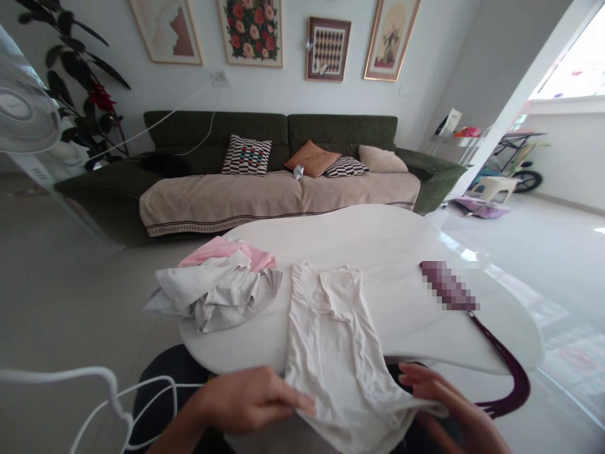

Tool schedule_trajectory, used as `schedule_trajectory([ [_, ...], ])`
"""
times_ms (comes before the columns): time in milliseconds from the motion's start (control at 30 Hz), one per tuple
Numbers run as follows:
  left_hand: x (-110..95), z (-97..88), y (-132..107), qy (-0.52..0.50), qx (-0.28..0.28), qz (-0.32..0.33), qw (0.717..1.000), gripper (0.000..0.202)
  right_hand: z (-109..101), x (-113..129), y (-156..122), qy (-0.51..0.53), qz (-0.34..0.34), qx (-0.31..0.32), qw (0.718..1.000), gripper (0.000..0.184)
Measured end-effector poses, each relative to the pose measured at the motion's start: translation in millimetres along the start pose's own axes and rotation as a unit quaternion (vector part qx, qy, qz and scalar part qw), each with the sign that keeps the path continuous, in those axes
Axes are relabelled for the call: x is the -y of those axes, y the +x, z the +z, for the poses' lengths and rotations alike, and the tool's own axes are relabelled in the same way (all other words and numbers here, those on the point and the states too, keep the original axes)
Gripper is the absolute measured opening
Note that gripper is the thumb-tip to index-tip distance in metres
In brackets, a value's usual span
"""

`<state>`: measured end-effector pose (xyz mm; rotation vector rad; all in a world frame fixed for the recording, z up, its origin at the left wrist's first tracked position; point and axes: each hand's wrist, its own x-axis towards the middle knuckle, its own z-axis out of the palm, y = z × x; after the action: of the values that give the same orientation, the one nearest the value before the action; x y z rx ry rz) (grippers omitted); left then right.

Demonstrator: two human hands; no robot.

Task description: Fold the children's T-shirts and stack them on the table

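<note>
A white sleeveless top [335, 353] lies stretched out on the white table [387, 239], its upper end flat and its lower hem pulled toward me past the table's near edge. My left hand [258, 400] pinches the hem at the left corner between thumb and fingers. At the right corner, my right hand [454, 403] grips the hem, with the cloth folded over between its thumb and fingers. Creases run down the length of the top. To its left sits a loose heap of clothes, with a pink garment [227, 252] behind grey-white ones [231, 290].
On the table's right lies a blurred-out purple object [449, 287] with a dark purple strap [515, 378] hanging over the edge. White cables [113, 391] loop at lower left. A green sofa [189, 139] with cushions stands behind the table. A fan [23, 107] is at far left.
</note>
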<state>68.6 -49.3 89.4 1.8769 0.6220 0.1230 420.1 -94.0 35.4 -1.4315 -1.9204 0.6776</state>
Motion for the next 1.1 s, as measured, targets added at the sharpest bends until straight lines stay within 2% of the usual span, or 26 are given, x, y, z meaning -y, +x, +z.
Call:
schedule_trajectory([
  [67, 1, -47.4, 27, -0.088, 0.009, 0.020, 0.996, 0.030, -10, -1, 56, 0.061, 0.036, 0.011, 0.997, 0.024],
  [100, 9, -70.1, 45, -0.132, -0.013, 0.015, 0.991, 0.029, -11, -4, 87, 0.094, 0.042, 0.019, 0.995, 0.027],
  [167, 37, -108.5, 85, -0.253, -0.107, -0.008, 0.962, 0.029, -7, -18, 150, 0.157, 0.033, 0.023, 0.987, 0.030],
  [200, 56, -122.6, 104, -0.316, -0.148, -0.016, 0.937, 0.030, -1, -28, 178, 0.184, 0.040, 0.033, 0.981, 0.032],
  [267, 93, -139.4, 138, -0.406, -0.217, -0.043, 0.886, 0.027, 16, -52, 222, 0.222, 0.095, 0.067, 0.968, 0.037],
  [333, 126, -143.3, 161, -0.428, -0.247, -0.069, 0.867, 0.022, 35, -78, 247, 0.225, 0.150, 0.086, 0.959, 0.038],
  [400, 150, -140.3, 171, -0.424, -0.256, -0.088, 0.864, 0.022, 51, -99, 256, 0.215, 0.173, 0.082, 0.958, 0.038],
  [467, 162, -137.2, 173, -0.422, -0.260, -0.097, 0.863, 0.028, 58, -112, 255, 0.215, 0.169, 0.073, 0.959, 0.039],
  [567, 162, -141.0, 166, -0.422, -0.260, -0.091, 0.863, 0.037, 52, -117, 252, 0.229, 0.152, 0.072, 0.959, 0.041],
  [667, 150, -156.1, 161, -0.404, -0.250, -0.063, 0.878, 0.043, 41, -112, 258, 0.205, 0.123, 0.058, 0.969, 0.042],
  [767, 143, -173.2, 167, -0.245, -0.264, -0.063, 0.931, 0.044, 39, -107, 272, 0.105, 0.099, 0.022, 0.989, 0.038],
  [833, 144, -180.4, 177, -0.129, -0.285, -0.095, 0.945, 0.044, 44, -108, 282, 0.046, 0.106, 0.007, 0.993, 0.031],
  [933, 154, -182.8, 192, -0.041, -0.320, -0.139, 0.936, 0.038, 55, -114, 292, -0.031, 0.120, -0.014, 0.992, 0.020],
  [1100, 166, -176.2, 193, 0.112, -0.386, -0.177, 0.899, 0.033, 57, -123, 289, -0.122, 0.126, -0.030, 0.984, 0.029],
])
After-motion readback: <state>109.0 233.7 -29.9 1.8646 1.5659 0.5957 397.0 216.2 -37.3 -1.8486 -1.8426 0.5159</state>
